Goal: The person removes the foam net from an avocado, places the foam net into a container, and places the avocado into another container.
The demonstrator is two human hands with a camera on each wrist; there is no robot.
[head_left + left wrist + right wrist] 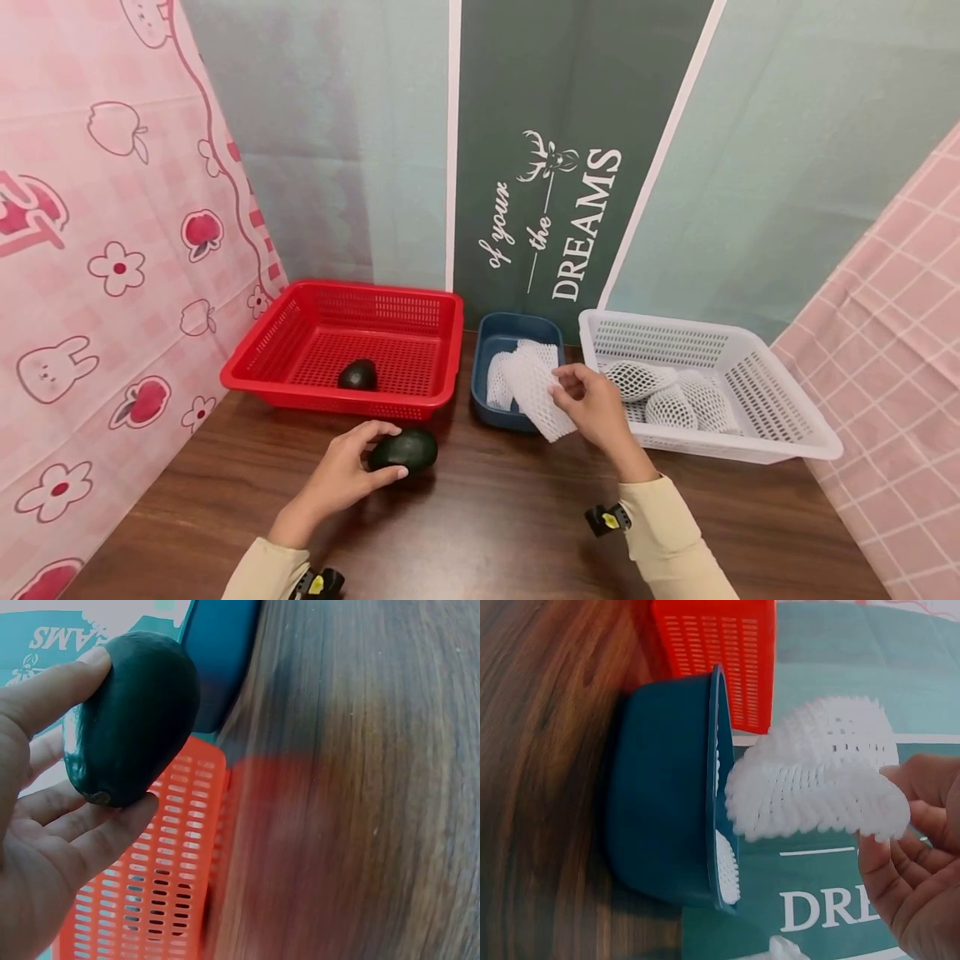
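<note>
A dark green avocado (403, 451) is held by my left hand (347, 473), thumb on one side and fingers on the other, in front of the red basket. The left wrist view shows the same avocado (135, 720) gripped near its sides. My right hand (596, 408) pinches a white foam net sleeve (536, 387) by its edge, above the front of the blue bin (480, 400). In the right wrist view that sleeve (817, 772) hangs partly opened beside the bin's rim. More white foam sleeves (498, 379) lie inside the bin.
A red basket (270, 387) at the left holds another avocado (358, 375). On the right, a white basket (780, 446) contains several net-wrapped fruits (671, 408). All stand on a brown wooden table (480, 533) against printed cloth walls.
</note>
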